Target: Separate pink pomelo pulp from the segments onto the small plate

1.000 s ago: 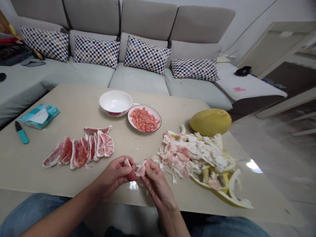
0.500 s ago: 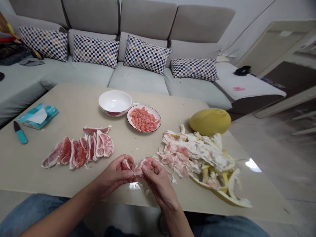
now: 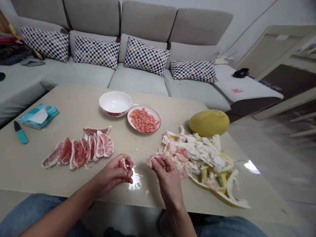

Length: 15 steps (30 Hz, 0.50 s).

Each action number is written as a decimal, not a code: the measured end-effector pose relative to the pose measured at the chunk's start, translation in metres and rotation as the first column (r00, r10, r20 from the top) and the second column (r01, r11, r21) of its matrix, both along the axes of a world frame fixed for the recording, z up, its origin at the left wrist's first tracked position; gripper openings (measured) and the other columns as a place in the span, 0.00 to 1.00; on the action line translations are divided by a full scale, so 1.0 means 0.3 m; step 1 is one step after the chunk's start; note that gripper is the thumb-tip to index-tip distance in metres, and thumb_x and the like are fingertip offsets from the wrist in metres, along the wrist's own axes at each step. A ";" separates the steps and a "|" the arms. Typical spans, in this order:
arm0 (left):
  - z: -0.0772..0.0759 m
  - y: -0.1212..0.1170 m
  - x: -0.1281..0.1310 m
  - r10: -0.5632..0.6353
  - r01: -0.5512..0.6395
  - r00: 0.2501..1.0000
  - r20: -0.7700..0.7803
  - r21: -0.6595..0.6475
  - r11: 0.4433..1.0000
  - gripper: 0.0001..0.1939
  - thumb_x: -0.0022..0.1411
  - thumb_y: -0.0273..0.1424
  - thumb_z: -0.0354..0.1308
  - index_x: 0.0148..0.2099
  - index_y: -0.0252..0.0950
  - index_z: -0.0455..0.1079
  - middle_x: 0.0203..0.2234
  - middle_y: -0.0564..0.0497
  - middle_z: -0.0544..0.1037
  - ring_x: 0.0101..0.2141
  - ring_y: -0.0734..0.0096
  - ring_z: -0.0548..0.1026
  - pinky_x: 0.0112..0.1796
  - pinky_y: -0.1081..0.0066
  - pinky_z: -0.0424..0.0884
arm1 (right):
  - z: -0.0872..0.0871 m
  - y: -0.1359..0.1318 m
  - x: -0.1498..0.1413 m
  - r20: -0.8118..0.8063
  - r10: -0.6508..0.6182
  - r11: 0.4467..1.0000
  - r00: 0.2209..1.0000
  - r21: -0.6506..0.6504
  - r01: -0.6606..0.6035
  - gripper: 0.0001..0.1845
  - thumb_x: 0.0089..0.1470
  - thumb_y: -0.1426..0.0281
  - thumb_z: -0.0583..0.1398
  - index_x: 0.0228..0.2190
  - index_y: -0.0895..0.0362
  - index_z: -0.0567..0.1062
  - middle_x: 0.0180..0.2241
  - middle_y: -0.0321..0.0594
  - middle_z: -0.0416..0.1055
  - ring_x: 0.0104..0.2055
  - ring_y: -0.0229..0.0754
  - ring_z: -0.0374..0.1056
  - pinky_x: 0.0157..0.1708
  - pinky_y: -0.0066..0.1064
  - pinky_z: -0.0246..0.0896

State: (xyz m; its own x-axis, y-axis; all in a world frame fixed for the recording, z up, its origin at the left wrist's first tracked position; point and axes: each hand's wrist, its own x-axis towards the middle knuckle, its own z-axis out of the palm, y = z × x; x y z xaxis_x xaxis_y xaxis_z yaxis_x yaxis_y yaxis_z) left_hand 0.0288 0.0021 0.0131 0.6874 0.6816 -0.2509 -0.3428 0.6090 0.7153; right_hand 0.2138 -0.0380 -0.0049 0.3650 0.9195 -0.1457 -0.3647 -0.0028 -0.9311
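In my left hand [image 3: 115, 174] is a pomelo segment [image 3: 123, 164], red flesh with white skin along it, mostly covered by the fingers. A pale pink piece of pomelo membrane [image 3: 150, 161] is pinched in my right hand [image 3: 168, 177], which is apart from the left and beside the peel heap. That heap of white membrane and pith [image 3: 197, 151] lies on yellow pomelo rind [image 3: 219, 194]. To the left of my hands, several unpeeled pomelo segments [image 3: 81, 151] lie in a row. Peeled pink pulp [image 3: 144, 120] fills a dark-rimmed plate [image 3: 158, 126] farther back.
A white bowl [image 3: 116, 100] stands beside the plate. A whole pomelo [image 3: 209, 123] sits behind the peel heap. At the table's left are a tissue pack [image 3: 38, 117] and a teal-handled knife [image 3: 21, 133]. Beyond the table [image 3: 74, 184] stands a sofa with checked cushions [image 3: 146, 56].
My hands have come apart. The right hand has moved right toward the peel heap with the torn membrane, while the left stays nearly in place with the segment.
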 end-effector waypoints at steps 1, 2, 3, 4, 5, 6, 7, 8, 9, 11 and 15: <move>0.005 0.001 -0.001 -0.010 0.010 1.000 0.002 0.003 1.000 0.13 0.52 0.20 0.59 0.41 0.36 0.67 0.36 0.51 0.69 0.31 0.75 0.68 0.36 0.69 0.69 | 0.005 -0.001 0.007 0.021 0.036 0.999 0.999 -0.006 -0.036 0.13 0.44 0.65 0.70 0.31 0.55 0.74 0.28 0.35 0.75 0.28 0.36 0.68 0.34 0.29 0.64; 0.009 0.002 -0.001 -0.020 0.020 1.000 -0.003 0.007 1.000 0.13 0.52 0.21 0.60 0.41 0.37 0.67 0.36 0.51 0.68 0.31 0.75 0.68 0.37 0.68 0.69 | 0.012 -0.003 0.010 0.037 0.081 0.997 0.996 -0.015 -0.080 0.13 0.45 0.65 0.70 0.31 0.55 0.74 0.29 0.36 0.75 0.28 0.36 0.68 0.33 0.29 0.64; 0.012 0.001 0.000 -0.021 0.022 1.000 -0.022 0.016 1.000 0.12 0.53 0.23 0.61 0.41 0.37 0.67 0.35 0.51 0.68 0.30 0.75 0.68 0.37 0.67 0.69 | 0.018 -0.006 0.009 0.046 0.124 0.992 0.991 -0.021 -0.123 0.13 0.46 0.65 0.70 0.31 0.55 0.74 0.29 0.36 0.75 0.28 0.36 0.68 0.33 0.30 0.64; 0.014 0.000 0.002 -0.009 0.011 0.998 -0.056 0.035 0.999 0.11 0.54 0.25 0.61 0.40 0.37 0.66 0.34 0.52 0.68 0.29 0.76 0.67 0.36 0.68 0.69 | 0.025 -0.010 0.006 0.053 0.156 0.988 0.986 -0.023 -0.155 0.13 0.46 0.64 0.69 0.32 0.55 0.74 0.29 0.36 0.75 0.29 0.37 0.68 0.34 0.30 0.64; 0.013 -0.002 0.004 0.018 -0.010 0.994 -0.109 0.067 0.998 0.09 0.55 0.27 0.62 0.39 0.37 0.66 0.33 0.53 0.67 0.28 0.76 0.67 0.35 0.69 0.69 | 0.031 -0.014 -0.001 0.061 0.172 0.985 0.983 -0.022 -0.171 0.13 0.47 0.64 0.69 0.32 0.55 0.73 0.29 0.36 0.75 0.29 0.37 0.68 0.34 0.30 0.64; 0.010 -0.003 0.006 0.054 -0.034 0.983 -0.175 0.115 0.993 0.08 0.56 0.29 0.62 0.38 0.37 0.66 0.31 0.54 0.67 0.28 0.76 0.67 0.34 0.70 0.68 | 0.036 -0.018 -0.008 0.071 0.179 0.984 0.981 -0.023 -0.178 0.13 0.47 0.64 0.69 0.32 0.56 0.73 0.29 0.37 0.75 0.30 0.37 0.68 0.35 0.30 0.64; 0.007 -0.004 0.009 0.096 -0.054 0.965 -0.245 0.173 0.983 0.08 0.56 0.30 0.63 0.37 0.37 0.66 0.30 0.55 0.67 0.27 0.76 0.67 0.32 0.72 0.68 | 0.040 -0.021 -0.017 0.084 0.183 0.983 0.980 -0.028 -0.181 0.13 0.47 0.64 0.69 0.32 0.56 0.73 0.29 0.37 0.75 0.30 0.37 0.68 0.35 0.30 0.64; 0.002 -0.005 0.010 0.136 -0.064 0.942 -0.308 0.233 0.970 0.09 0.56 0.32 0.63 0.37 0.37 0.67 0.29 0.55 0.67 0.27 0.76 0.67 0.31 0.73 0.67 | 0.042 -0.023 -0.025 0.097 0.186 0.982 0.978 -0.037 -0.184 0.13 0.47 0.64 0.69 0.32 0.56 0.73 0.29 0.37 0.74 0.30 0.37 0.68 0.34 0.30 0.64; -0.002 -0.005 0.012 0.166 -0.061 0.917 -0.362 0.286 0.956 0.10 0.55 0.33 0.64 0.38 0.38 0.67 0.28 0.56 0.67 0.26 0.75 0.67 0.29 0.74 0.66 | 0.044 -0.024 -0.032 0.110 0.192 0.981 0.975 -0.047 -0.188 0.13 0.47 0.63 0.69 0.31 0.56 0.73 0.29 0.36 0.74 0.30 0.38 0.68 0.34 0.30 0.65; -0.006 -0.003 0.014 0.209 -0.031 0.871 -0.444 0.375 0.927 0.12 0.54 0.35 0.65 0.40 0.38 0.70 0.26 0.56 0.69 0.26 0.74 0.66 0.28 0.75 0.64 | 0.044 -0.024 -0.045 0.125 0.210 0.977 0.970 -0.065 -0.203 0.13 0.46 0.63 0.69 0.31 0.56 0.74 0.28 0.36 0.73 0.30 0.37 0.68 0.33 0.29 0.65; 0.008 0.004 0.016 0.348 0.023 0.783 -0.515 0.584 0.812 0.07 0.54 0.34 0.64 0.35 0.37 0.76 0.27 0.52 0.74 0.29 0.69 0.69 0.31 0.73 0.63 | 0.038 -0.017 -0.065 0.133 0.232 0.972 0.964 -0.059 -0.226 0.12 0.47 0.63 0.69 0.31 0.55 0.74 0.29 0.34 0.72 0.31 0.36 0.67 0.34 0.27 0.64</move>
